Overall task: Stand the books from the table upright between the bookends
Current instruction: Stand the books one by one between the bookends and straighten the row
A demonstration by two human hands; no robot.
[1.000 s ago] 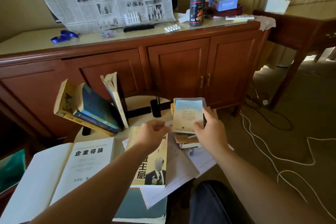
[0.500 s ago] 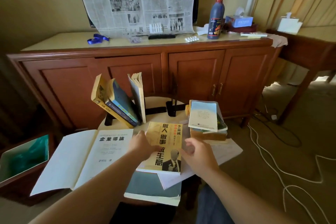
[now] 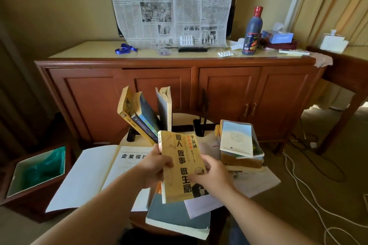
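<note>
A yellow paperback with black Chinese title is lifted off the small round table, tilted toward me. My left hand grips its left edge and spine. My right hand holds its right edge, thumb over the cover. Behind it, three books lean leftward against the left black bookend. The right black bookend stands apart with a gap between them. A stack of books lies flat at the right. A grey book lies flat under the lifted one.
A large white open book lies at the table's left. Loose papers spread under the stack. A wooden bin with a green liner stands on the floor at left. A wooden sideboard is behind; white cables run across the carpet at right.
Both hands left the light-blue book on the right stack, moved to the yellow paperback, gripped its edges and raised it from flat on the table to tilted in the air.
</note>
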